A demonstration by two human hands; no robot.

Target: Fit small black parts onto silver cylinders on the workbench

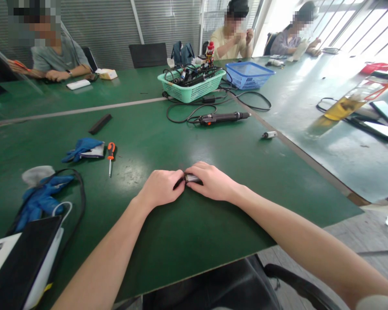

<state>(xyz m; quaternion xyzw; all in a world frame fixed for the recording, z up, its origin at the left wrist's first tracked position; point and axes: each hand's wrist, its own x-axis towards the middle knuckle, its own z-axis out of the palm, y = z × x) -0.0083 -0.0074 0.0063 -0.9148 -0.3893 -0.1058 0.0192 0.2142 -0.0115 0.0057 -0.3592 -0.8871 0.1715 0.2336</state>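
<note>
Close together over the green table, my two hands meet fingertip to fingertip. My right hand is wrapped round a small silver cylindrical part, whose end points toward the left hand. Between the thumb and fingers of my left hand shows a small dark part, mostly covered; its kind I cannot make out. The two parts touch or nearly touch, and the fingers hide the join. Left of my hands lies an orange and black screwdriver, its tip toward me.
Blue gloves, a dark bar and a phone lie leftward. Beyond my hands are a corded electric screwdriver, a silver piece, a green basket of tools and a blue basket. Several people sit around the table.
</note>
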